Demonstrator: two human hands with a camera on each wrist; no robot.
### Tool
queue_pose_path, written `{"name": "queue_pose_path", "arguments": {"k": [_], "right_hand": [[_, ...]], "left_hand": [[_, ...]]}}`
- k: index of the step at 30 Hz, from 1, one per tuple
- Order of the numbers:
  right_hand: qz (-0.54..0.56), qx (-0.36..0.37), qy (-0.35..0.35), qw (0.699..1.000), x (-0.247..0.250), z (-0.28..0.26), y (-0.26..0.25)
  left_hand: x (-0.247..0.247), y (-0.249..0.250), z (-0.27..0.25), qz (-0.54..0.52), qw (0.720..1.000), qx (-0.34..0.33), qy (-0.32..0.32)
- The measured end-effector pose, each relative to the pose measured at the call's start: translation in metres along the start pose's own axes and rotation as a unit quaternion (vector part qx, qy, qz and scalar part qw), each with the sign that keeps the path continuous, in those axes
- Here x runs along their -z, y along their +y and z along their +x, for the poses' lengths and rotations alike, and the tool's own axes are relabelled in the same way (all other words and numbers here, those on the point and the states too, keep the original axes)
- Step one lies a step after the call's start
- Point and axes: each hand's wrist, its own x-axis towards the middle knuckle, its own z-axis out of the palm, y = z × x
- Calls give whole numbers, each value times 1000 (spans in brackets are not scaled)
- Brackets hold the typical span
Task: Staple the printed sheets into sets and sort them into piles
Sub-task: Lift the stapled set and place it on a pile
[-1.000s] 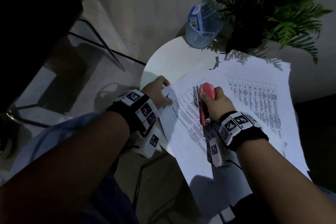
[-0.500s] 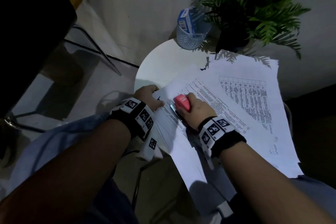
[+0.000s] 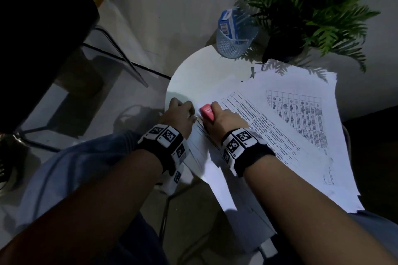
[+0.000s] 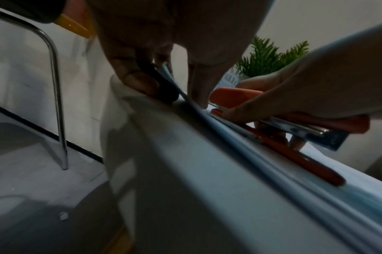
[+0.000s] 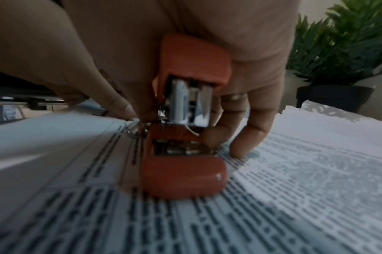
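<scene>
A set of printed sheets (image 3: 254, 118) lies on the round white table (image 3: 200, 79), partly hanging over its near edge. My left hand (image 3: 179, 112) pinches the near left corner of these sheets (image 4: 170, 77) between thumb and fingers. My right hand (image 3: 224, 117) grips a red stapler (image 3: 206, 112) whose mouth sits over that same corner, right beside the left fingers. In the right wrist view the stapler (image 5: 185, 120) stands on the printed sheets (image 5: 272, 197) with my fingers wrapped round it. In the left wrist view the stapler (image 4: 294, 125) lies along the paper edge.
A second pile of printed sheets (image 3: 305, 114) with a table on top lies to the right. A mesh cup (image 3: 234, 38) holding a blue box stands at the table's back, beside a potted fern (image 3: 305, 17). A metal chair leg (image 4: 57, 96) stands left of the table.
My right hand has carried the stapler left from the middle of the sheets to their near left corner, next to my left hand, which has kept hold of that corner.
</scene>
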Motion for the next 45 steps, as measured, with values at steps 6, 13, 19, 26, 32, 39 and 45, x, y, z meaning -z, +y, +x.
{"name": "queue_pose_path", "arguments": {"k": [6,13,19,26,32,39,45], "right_hand": [[-12,-3,-8,1000,0,3,-4],[-15,-5,-1,1000,0,2,-7],[6,-6,9,1000,-6,3,-10],[44,-3,5,999,-7,4,-12],[53,-22,6,998,-8,0,-16],[80,-24,-3,997,-8,0,-17],[87,-18,-11,996,-6,1,-17]], "left_hand": [[-3,-6,7,-29,999,2,23],[1,-13,12,-23,1000,-9,5],[1,-15,10,-9,1000,-13,4],[0,-16,9,14,999,-35,1],[1,-17,8,26,999,-45,-12],[2,-15,6,52,997,-59,-18],[-2,-17,9,51,998,-44,-16]]}}
